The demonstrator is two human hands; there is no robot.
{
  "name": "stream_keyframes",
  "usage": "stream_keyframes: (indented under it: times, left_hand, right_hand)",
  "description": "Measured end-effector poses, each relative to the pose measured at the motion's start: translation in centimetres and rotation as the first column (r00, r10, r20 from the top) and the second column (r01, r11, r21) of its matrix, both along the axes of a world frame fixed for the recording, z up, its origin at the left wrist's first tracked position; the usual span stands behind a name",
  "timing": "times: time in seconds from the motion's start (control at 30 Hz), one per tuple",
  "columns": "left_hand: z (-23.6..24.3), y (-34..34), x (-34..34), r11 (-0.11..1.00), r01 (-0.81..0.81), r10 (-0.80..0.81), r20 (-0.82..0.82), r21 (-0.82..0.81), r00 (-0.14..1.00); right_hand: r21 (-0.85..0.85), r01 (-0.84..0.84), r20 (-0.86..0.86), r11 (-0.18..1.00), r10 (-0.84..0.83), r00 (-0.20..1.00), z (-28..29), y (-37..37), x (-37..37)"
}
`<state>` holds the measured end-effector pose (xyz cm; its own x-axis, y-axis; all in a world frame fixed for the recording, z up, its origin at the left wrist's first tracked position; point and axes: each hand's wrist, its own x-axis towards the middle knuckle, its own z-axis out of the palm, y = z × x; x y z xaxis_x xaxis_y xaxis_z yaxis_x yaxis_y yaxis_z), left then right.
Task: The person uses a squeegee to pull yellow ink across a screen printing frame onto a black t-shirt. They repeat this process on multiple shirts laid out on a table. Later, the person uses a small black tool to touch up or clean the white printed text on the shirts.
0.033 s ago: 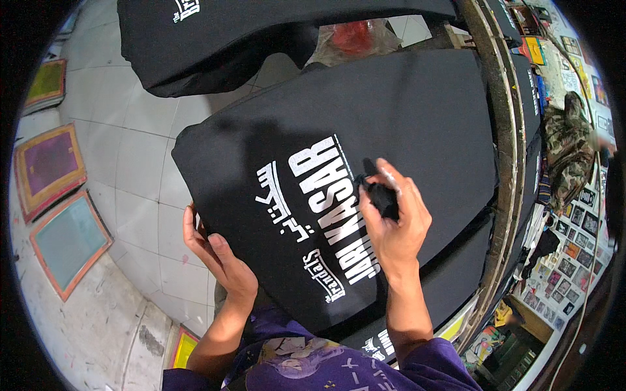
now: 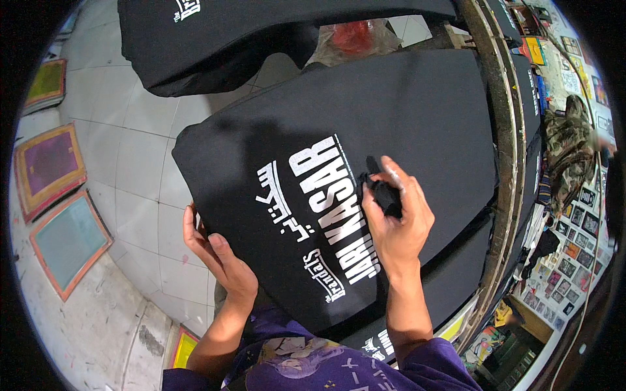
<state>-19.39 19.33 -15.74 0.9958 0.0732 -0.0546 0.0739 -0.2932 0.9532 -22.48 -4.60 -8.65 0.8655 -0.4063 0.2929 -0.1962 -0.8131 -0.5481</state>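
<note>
A black T-shirt (image 2: 417,117) with white printed lettering lies stretched over a flat board in front of me. At its left edge, my left hand (image 2: 225,260) holds the border, thumb on top and fingers down along the outer side. My right hand (image 2: 401,215) is over the shirt, just right of the large white print. Its thumb and forefinger pinch a small wad of black cloth (image 2: 385,197), which is hard to tell from the shirt beneath. White specks mark the forefinger.
Another black shirt on a board (image 2: 195,58) lies beyond, and one more sits nearer on the right. A worn rail (image 2: 505,163) runs along the right side. Framed printing screens (image 2: 72,244) lean at the left, by the tiled floor (image 2: 137,163). A camouflage garment (image 2: 564,153) hangs right.
My right hand has shifted slightly to the right, away from the print, still pinching the black wad. My left hand and the shirt look the same.
</note>
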Motion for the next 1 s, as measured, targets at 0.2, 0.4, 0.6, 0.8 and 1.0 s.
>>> stream_keyframes:
  times: [0.2, 0.4, 0.6, 0.8, 1.0]
  left_hand:
    - [0.0, 0.0, -0.2, 0.999, 0.003, -0.003, 0.001, -0.037, 1.0]
    - [0.1, 0.1, 0.0, 0.999, 0.023, -0.023, 0.009, 0.029, 1.0]
    - [-0.2, 0.5, 0.0, 0.999, -0.009, 0.007, 0.034, 0.043, 0.999]
    - [3.1, 1.2, 0.8, 0.993, -0.088, 0.098, 0.137, -0.075, 0.986]
    - [10.8, 2.7, -0.1, 0.802, 0.595, -0.575, 0.198, -0.057, 0.794]
  right_hand:
    - [0.101, 0.033, -0.085, 0.994, -0.025, 0.996, 0.4, 0.5, -0.2]
    - [0.159, 0.006, -0.071, 0.987, 0.006, 0.997, 0.1, 0.3, -0.3]
    - [0.337, 0.22, 0.041, 0.915, -0.248, 0.968, 1.8, -0.7, 0.0]
    - [0.937, 0.065, 0.083, 0.343, -0.399, 0.913, 3.8, -1.9, -3.9]
    - [0.991, -0.072, 0.061, 0.116, 0.092, 0.994, 5.1, 5.1, -5.4]
